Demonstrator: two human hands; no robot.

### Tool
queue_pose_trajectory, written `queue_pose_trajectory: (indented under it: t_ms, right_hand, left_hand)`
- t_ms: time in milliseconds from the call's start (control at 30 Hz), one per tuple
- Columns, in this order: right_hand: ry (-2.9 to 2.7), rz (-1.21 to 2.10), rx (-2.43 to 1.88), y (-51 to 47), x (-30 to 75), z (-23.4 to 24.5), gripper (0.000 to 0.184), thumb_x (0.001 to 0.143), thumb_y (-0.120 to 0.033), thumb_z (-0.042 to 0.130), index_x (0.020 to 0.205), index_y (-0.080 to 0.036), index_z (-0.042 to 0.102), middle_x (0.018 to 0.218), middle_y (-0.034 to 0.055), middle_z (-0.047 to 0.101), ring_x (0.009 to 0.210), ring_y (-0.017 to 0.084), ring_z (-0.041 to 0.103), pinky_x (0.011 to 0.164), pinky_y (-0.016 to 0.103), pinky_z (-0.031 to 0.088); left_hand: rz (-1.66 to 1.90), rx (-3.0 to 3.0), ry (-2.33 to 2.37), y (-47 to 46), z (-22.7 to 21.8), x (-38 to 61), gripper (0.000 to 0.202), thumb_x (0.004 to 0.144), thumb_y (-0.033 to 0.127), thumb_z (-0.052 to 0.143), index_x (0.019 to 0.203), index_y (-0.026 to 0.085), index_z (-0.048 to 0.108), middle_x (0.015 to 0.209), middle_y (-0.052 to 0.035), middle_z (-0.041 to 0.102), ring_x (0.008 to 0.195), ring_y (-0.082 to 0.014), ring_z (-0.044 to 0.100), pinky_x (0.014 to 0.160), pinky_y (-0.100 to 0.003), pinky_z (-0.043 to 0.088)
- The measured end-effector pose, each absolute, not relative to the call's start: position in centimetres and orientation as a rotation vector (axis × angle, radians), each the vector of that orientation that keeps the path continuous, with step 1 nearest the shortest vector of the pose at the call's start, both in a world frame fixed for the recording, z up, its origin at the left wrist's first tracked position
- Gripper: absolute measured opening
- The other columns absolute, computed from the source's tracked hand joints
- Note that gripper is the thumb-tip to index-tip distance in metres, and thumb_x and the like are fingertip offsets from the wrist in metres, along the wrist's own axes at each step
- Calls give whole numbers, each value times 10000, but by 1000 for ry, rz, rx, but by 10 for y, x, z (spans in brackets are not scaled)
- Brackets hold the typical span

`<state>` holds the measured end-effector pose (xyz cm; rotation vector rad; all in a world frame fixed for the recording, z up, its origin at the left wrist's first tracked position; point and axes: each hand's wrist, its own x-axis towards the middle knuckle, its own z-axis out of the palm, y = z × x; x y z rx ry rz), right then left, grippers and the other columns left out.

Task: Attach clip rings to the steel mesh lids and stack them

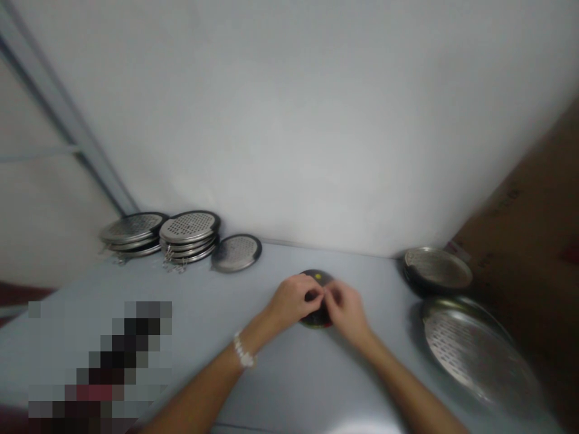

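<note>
A dark round disc (316, 276) with a yellow spot near its far edge lies on the grey table, partly hidden by my hands. Over its middle, my left hand (296, 296) has thumb and forefinger pinched together. My right hand (346, 304) meets it there, its fingertips pinched as well and touching or nearly touching the left ones. Whatever is between the fingertips is too small and blurred to make out. A beaded white bracelet (245, 351) circles my left wrist.
Two stacks of perforated metal discs with black rims (190, 228) (136, 228) and a single disc (237, 252) sit along the wall at left. At right are a smaller stack (436, 267) and large shiny perforated metal pieces (479, 355). Brown cardboard (525, 241) stands beyond.
</note>
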<state>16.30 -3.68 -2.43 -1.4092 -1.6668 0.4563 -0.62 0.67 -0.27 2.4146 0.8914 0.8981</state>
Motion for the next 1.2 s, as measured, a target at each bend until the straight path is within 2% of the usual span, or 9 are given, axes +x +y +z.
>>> queue_pose_trajectory:
  t_ms: [400, 533, 600, 667, 733, 800, 867, 1200]
  right_hand:
    - [-1497, 667, -1321, -36, 159, -22, 237, 910, -330, 538, 793, -191, 689, 740, 39, 714, 679, 196, 631, 656, 292, 497]
    - [-1485, 634, -1278, -37, 159, -22, 241, 903, -274, 517, 960, -198, 739, 944, 70, 761, 855, 228, 686, 823, 346, 525]
    - [-1469, 594, -1280, -38, 160, -21, 298, 909, -269, 508, 1127, -199, 700, 936, 65, 758, 817, 219, 688, 807, 346, 531]
    - [-1470, 594, -1284, -39, 160, -19, 344, 928, -288, 502, 1236, -197, 626, 841, 40, 741, 715, 200, 674, 728, 323, 533]
    - [-1500, 605, -1272, -41, 160, -17, 275, 949, -311, 497, 1168, -201, 621, 791, 28, 727, 689, 193, 671, 690, 304, 527]
    - [-1548, 603, -1257, -43, 159, -15, 187, 958, -324, 493, 1010, -212, 634, 811, 40, 734, 727, 198, 685, 691, 297, 524]
    - [-1593, 599, -1257, -44, 158, -14, 178, 961, -322, 490, 932, -221, 633, 841, 49, 742, 756, 203, 693, 698, 295, 523]
    - [-1682, 509, -1286, -43, 162, -18, 167, 948, -252, 470, 943, -214, 633, 893, 49, 743, 779, 195, 693, 732, 293, 509]
  left_hand:
    - [988, 2438, 978, 4, -1, -3, 97, 867, 178, 619, 827, 201, 705, 891, -47, 746, 880, -204, 663, 860, -320, 488]
    - [946, 2457, 981, 5, -1, -5, 84, 854, 159, 626, 826, 195, 696, 884, -40, 735, 868, -196, 654, 839, -299, 476]
    - [900, 2478, 1019, 6, -2, -6, 79, 849, 158, 629, 812, 192, 691, 864, -37, 727, 843, -193, 648, 811, -291, 469]
    - [845, 2500, 1054, 7, -2, -6, 76, 849, 168, 634, 798, 190, 687, 837, -33, 718, 798, -186, 639, 772, -284, 462]
    - [801, 2528, 1068, 7, -2, -6, 78, 853, 178, 636, 793, 189, 686, 818, -30, 709, 765, -181, 629, 743, -279, 453]
    - [781, 2556, 1077, 7, -2, -7, 82, 860, 179, 631, 801, 188, 686, 814, -30, 704, 757, -180, 624, 731, -277, 447]
    - [776, 2578, 1089, 7, -2, -7, 85, 867, 180, 625, 808, 185, 686, 812, -32, 701, 752, -180, 621, 724, -277, 446]
    - [739, 2633, 1125, 7, 0, -7, 81, 868, 151, 625, 816, 180, 679, 845, -23, 719, 800, -187, 651, 750, -283, 454]
